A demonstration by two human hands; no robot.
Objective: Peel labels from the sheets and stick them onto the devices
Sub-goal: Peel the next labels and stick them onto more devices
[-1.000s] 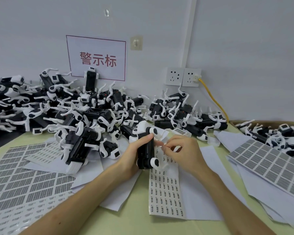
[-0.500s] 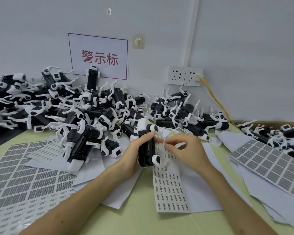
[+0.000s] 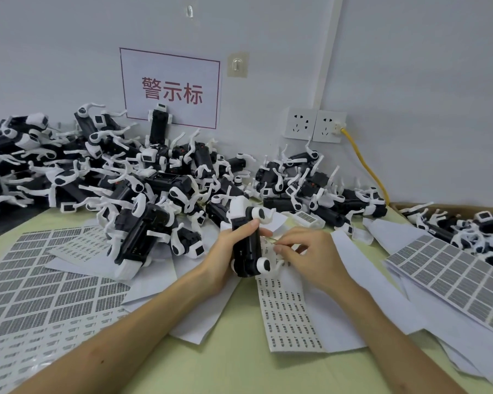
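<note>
Nearest me, the pale green worktop (image 3: 239, 368) is bare at 6 o'clock. At 8 o'clock lie sheets of grey printed labels (image 3: 40, 280), and just right of centre a narrow label strip (image 3: 289, 317) runs away from me. Its rows of small dark print are too fine to read.

At the centre my left hand (image 3: 225, 251) grips a black device (image 3: 246, 251) with white end caps, fingers curled over its top and thumb behind. The device stands tilted over the far end of the strip. My right hand (image 3: 308, 255) rests on that strip, at the device's 3 o'clock. Its thumb and forefinger are pinched together beside the device's edge, and I cannot tell whether a label sits between them.

At 3 o'clock is another grey label sheet (image 3: 453, 277) on loose white paper.

Further off, from 9 to 2 o'clock, black-and-white devices lie in a heap (image 3: 154, 189) against the wall. More fill a cardboard box (image 3: 410, 207) at 2 o'clock.

On the wall at 12 o'clock, a red-bordered sign (image 3: 170, 89) reads 警示标. Right of it are two white sockets (image 3: 315, 125), one with a yellow cable (image 3: 367, 163) plugged in.
</note>
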